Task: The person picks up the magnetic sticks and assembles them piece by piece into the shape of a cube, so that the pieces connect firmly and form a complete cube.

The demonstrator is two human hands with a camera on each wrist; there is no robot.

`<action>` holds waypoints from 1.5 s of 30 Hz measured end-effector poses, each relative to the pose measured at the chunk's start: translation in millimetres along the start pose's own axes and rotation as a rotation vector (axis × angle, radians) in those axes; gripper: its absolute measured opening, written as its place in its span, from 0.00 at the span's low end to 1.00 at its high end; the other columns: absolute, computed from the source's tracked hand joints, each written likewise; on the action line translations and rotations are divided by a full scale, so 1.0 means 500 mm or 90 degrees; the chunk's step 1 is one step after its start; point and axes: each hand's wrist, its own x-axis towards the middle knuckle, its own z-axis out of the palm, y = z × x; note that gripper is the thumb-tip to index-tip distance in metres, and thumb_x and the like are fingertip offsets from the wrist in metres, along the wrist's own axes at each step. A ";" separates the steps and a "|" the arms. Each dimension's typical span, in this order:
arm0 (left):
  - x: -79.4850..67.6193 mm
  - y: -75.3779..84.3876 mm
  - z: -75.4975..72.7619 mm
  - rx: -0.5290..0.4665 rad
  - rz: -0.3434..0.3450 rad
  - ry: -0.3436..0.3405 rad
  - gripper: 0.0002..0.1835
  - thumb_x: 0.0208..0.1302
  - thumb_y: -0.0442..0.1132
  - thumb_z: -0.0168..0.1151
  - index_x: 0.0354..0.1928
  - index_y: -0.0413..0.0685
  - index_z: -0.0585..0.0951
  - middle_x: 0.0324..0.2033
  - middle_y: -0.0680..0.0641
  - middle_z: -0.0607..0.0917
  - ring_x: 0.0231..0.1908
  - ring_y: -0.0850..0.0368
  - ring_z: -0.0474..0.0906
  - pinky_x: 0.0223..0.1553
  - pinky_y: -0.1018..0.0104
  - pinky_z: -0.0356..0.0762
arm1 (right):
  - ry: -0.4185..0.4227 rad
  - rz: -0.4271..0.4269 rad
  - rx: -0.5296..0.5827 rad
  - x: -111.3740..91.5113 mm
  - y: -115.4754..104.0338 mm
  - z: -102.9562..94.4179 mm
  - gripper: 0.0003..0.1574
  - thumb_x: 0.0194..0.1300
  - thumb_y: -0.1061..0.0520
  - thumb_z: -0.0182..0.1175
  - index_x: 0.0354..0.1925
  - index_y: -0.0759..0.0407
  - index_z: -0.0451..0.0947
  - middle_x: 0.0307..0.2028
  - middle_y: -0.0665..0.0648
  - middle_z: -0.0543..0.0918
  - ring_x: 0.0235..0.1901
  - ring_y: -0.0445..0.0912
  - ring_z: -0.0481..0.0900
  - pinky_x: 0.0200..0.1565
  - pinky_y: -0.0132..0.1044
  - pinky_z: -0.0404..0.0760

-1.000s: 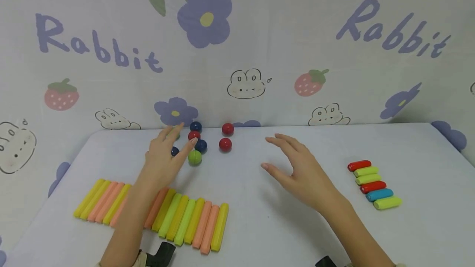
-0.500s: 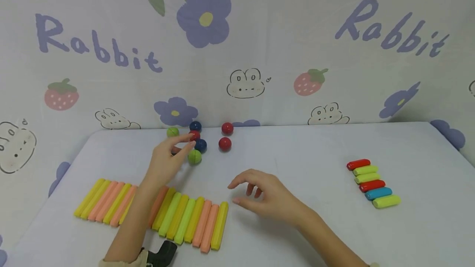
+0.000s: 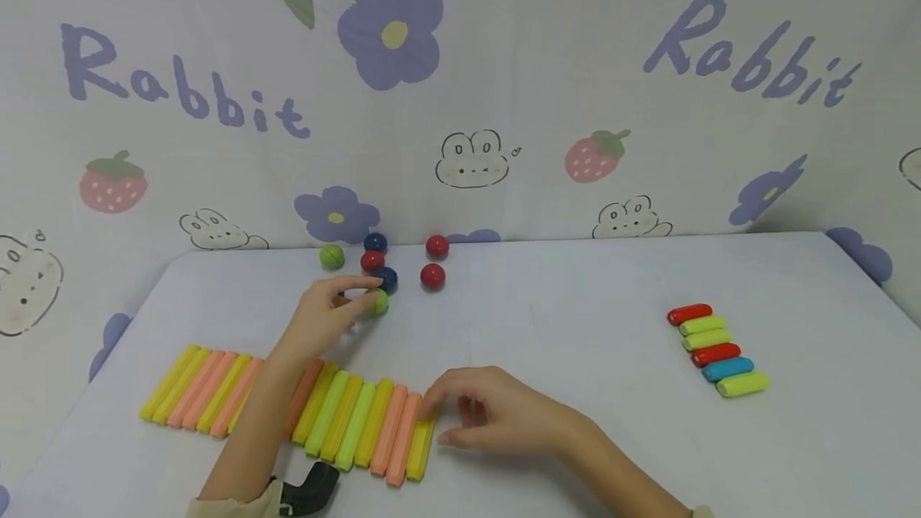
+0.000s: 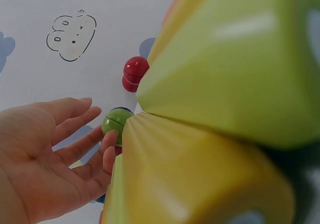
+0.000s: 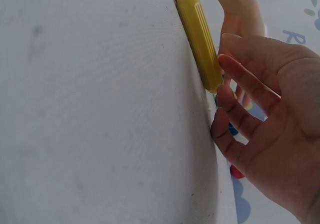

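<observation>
My left hand [image 3: 322, 316] reaches over the row of sticks, thumb and forefinger apart at a green ball [image 3: 381, 304]. In the left wrist view the green ball [image 4: 115, 126] shows just beyond its spread fingertips. Dark blue balls [image 3: 388, 279] and a red ball [image 3: 372, 261] lie close behind. At the row's right end, my right hand [image 3: 496, 414] has its forefinger over the last yellow stick [image 3: 420, 454], its thumb off to the side. The right wrist view has that yellow stick [image 5: 199, 39] beside loosely bent fingers.
Several yellow, orange and green sticks [image 3: 183, 386] lie side by side at the left front. Two red balls [image 3: 432, 276] and another green ball [image 3: 332, 256] sit near the back edge. Short red, green and blue pieces [image 3: 728, 369] form a column at right.
My left hand has come down from above the balls to the near green ball, thumb and forefinger drawing closer. My right hand has moved left and nearer to the row's end stick.
</observation>
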 end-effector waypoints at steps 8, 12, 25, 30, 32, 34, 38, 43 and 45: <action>0.002 -0.006 0.007 0.023 -0.036 -0.051 0.20 0.74 0.40 0.66 0.64 0.42 0.83 0.66 0.37 0.81 0.52 0.42 0.84 0.45 0.60 0.84 | -0.032 0.026 -0.032 0.002 -0.003 0.001 0.16 0.68 0.60 0.72 0.53 0.52 0.87 0.53 0.46 0.82 0.40 0.36 0.74 0.41 0.26 0.76; 0.003 -0.010 0.012 0.032 -0.032 -0.064 0.19 0.72 0.40 0.69 0.62 0.43 0.84 0.64 0.38 0.82 0.56 0.39 0.82 0.51 0.53 0.85 | -0.036 0.051 -0.082 0.001 -0.007 0.004 0.16 0.67 0.60 0.72 0.53 0.49 0.88 0.51 0.43 0.79 0.47 0.35 0.74 0.51 0.28 0.78; 0.000 -0.007 0.021 0.042 -0.020 -0.062 0.19 0.70 0.39 0.71 0.59 0.41 0.84 0.56 0.37 0.84 0.55 0.39 0.82 0.60 0.45 0.83 | 0.001 0.134 -0.151 0.002 -0.006 -0.004 0.10 0.64 0.52 0.77 0.44 0.45 0.88 0.41 0.40 0.81 0.41 0.35 0.76 0.52 0.31 0.81; -0.004 0.004 0.019 0.040 -0.026 -0.067 0.19 0.71 0.40 0.71 0.60 0.41 0.83 0.57 0.36 0.84 0.55 0.39 0.82 0.58 0.46 0.84 | 0.041 0.117 -0.164 -0.007 0.002 -0.020 0.10 0.66 0.50 0.75 0.45 0.47 0.87 0.37 0.41 0.81 0.38 0.37 0.75 0.44 0.30 0.79; -0.005 0.008 0.018 0.038 -0.023 -0.075 0.20 0.71 0.41 0.71 0.61 0.41 0.83 0.57 0.36 0.84 0.54 0.40 0.83 0.57 0.48 0.85 | 0.057 0.112 -0.166 -0.010 0.005 -0.025 0.11 0.68 0.50 0.73 0.46 0.49 0.86 0.36 0.42 0.81 0.36 0.37 0.75 0.42 0.30 0.78; -0.005 0.011 0.018 0.034 -0.016 -0.083 0.20 0.71 0.41 0.70 0.61 0.41 0.83 0.57 0.37 0.84 0.53 0.42 0.84 0.56 0.50 0.85 | 0.072 0.115 -0.157 -0.013 0.007 -0.030 0.11 0.71 0.50 0.71 0.48 0.52 0.85 0.36 0.43 0.82 0.35 0.38 0.75 0.40 0.31 0.78; -0.005 0.018 0.018 0.029 0.009 -0.095 0.20 0.72 0.41 0.70 0.61 0.42 0.83 0.57 0.39 0.85 0.53 0.44 0.84 0.57 0.51 0.85 | 0.104 0.149 -0.128 -0.012 0.010 -0.034 0.10 0.75 0.53 0.65 0.50 0.55 0.84 0.39 0.47 0.85 0.31 0.39 0.76 0.38 0.31 0.79; -0.006 0.029 0.020 0.021 0.037 -0.107 0.20 0.71 0.42 0.70 0.61 0.42 0.83 0.57 0.41 0.85 0.56 0.44 0.83 0.61 0.49 0.83 | 0.147 0.159 -0.105 -0.013 0.014 -0.036 0.11 0.77 0.55 0.62 0.51 0.60 0.82 0.39 0.52 0.86 0.27 0.39 0.74 0.32 0.30 0.77; -0.007 0.035 0.023 0.013 0.042 -0.116 0.20 0.71 0.42 0.70 0.60 0.42 0.84 0.56 0.41 0.85 0.56 0.45 0.83 0.62 0.48 0.82 | 0.159 0.155 -0.094 -0.013 0.016 -0.037 0.12 0.78 0.54 0.61 0.52 0.61 0.81 0.38 0.53 0.86 0.26 0.38 0.74 0.30 0.29 0.76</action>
